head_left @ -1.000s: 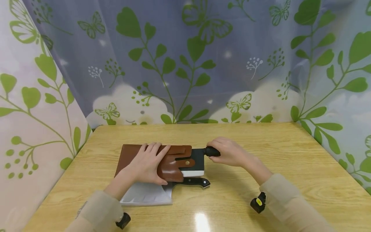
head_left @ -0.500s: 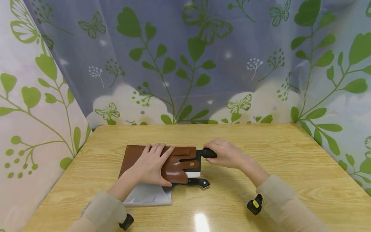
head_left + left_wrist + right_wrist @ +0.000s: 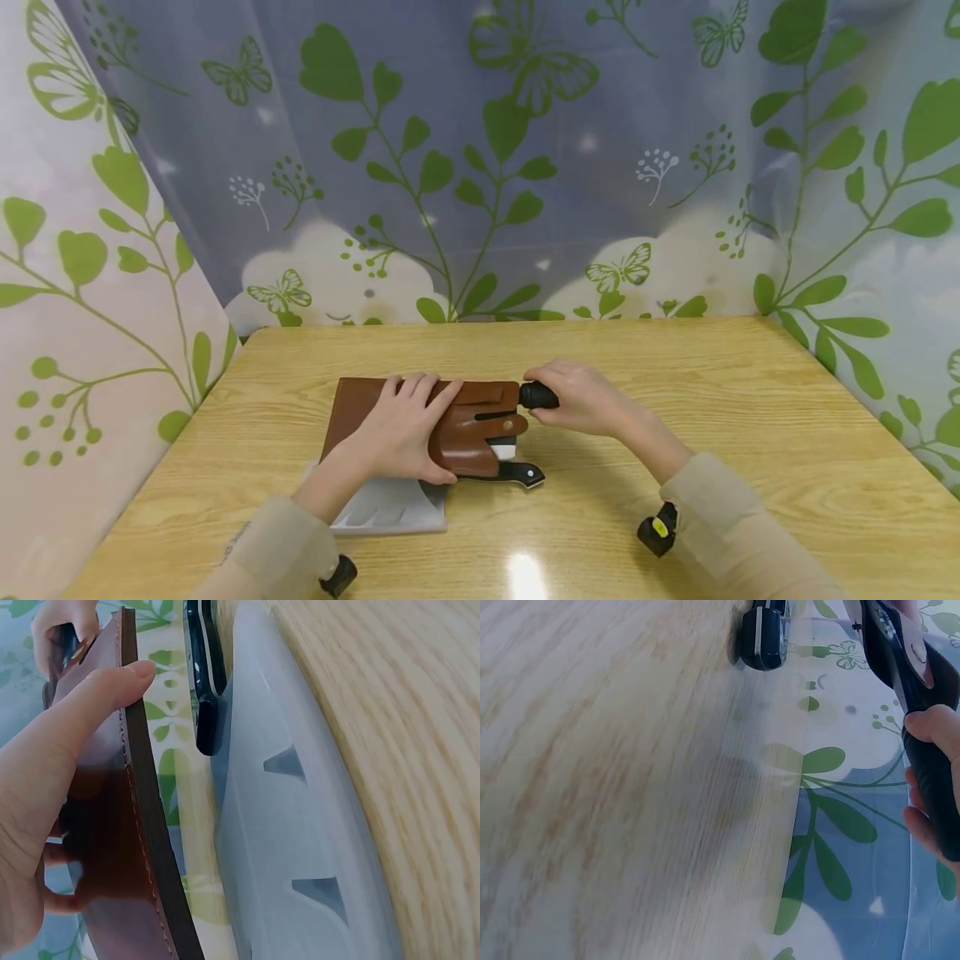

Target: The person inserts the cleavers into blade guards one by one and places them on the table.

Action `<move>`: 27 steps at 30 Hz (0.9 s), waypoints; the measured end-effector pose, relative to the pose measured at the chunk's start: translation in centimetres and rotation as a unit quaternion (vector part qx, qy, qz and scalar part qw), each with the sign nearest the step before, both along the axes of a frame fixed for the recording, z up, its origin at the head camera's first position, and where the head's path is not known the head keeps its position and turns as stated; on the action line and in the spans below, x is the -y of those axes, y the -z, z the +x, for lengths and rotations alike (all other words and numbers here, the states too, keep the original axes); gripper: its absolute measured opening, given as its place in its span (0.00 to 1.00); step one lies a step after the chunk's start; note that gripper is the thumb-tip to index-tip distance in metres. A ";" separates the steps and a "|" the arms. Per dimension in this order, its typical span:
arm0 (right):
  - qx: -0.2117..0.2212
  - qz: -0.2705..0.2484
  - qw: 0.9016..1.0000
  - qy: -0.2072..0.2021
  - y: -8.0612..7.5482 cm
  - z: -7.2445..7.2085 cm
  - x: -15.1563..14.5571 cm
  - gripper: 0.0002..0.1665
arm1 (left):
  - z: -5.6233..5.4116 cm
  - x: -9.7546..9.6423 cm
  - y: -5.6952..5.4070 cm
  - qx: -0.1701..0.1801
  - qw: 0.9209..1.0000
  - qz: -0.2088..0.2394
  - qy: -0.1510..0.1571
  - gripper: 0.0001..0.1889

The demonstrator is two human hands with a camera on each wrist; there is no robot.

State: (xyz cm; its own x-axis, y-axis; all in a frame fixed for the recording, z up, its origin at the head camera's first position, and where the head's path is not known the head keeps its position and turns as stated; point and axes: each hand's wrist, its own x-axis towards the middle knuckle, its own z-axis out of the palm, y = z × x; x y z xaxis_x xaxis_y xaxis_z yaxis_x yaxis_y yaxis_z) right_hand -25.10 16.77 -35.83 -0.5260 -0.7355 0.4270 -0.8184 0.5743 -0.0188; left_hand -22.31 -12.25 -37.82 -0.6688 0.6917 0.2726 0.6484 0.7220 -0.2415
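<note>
My left hand (image 3: 397,429) holds a brown leather knife sheath (image 3: 468,442) across its width. In the left wrist view the thumb lies along the sheath's stitched edge, with fingers round the other side. A cleaver's black handle (image 3: 540,395) is gripped by my right hand (image 3: 585,398). Most of the cleaver's blade is hidden inside the sheath; a small white strip (image 3: 504,451) shows at its mouth, near a snap strap (image 3: 512,425). Below the sheath lies a second knife (image 3: 519,473) with a black riveted handle, its blade in or under a pale translucent plastic cover (image 3: 277,810).
The wooden table (image 3: 712,375) reaches back to a patterned curtain (image 3: 600,167), with more patterned cloth at both sides. The second knife and its cover lie flat, close to the sheath's near edge. A wrist camera (image 3: 657,529) hangs below the right sleeve.
The sheath and my left hand have slid right, while my right hand has moved slightly left. The dark blade that showed at the mouth has gone into the sheath. The second knife stays put.
</note>
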 end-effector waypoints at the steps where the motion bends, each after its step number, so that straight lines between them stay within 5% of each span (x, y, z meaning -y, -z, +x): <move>1: -0.006 -0.001 1.000 0.004 0.0 0.0 0.0 0.23 | 0.0 0.0 0.0 -0.002 1.000 0.001 -0.002 0.62; 8: -0.031 -0.001 0.998 0.049 0.0 0.1 0.1 0.23 | 0.3 0.1 -0.1 0.004 1.000 0.009 -0.011 0.61; 12: 0.046 0.016 0.997 0.057 0.0 0.3 -0.1 0.21 | 0.4 0.3 -0.1 0.010 1.000 0.000 -0.017 0.61; 18: 0.175 -0.020 0.984 0.014 -0.5 0.5 -0.5 0.20 | 0.4 0.6 0.1 0.008 1.000 0.003 -0.022 0.61; 27: 0.173 -0.034 0.984 -0.001 -0.8 0.4 -0.3 0.20 | 0.1 0.5 0.1 -0.008 1.000 0.015 -0.007 0.62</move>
State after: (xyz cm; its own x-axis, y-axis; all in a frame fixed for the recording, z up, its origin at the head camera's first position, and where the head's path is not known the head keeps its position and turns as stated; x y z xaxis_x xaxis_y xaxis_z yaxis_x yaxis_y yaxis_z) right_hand -24.73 17.06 -35.04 -0.6472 -0.7125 0.2709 -0.7574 0.5607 -0.3347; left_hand -22.21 -12.73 -37.90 -0.6743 0.6735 0.3027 0.6342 0.7382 -0.2297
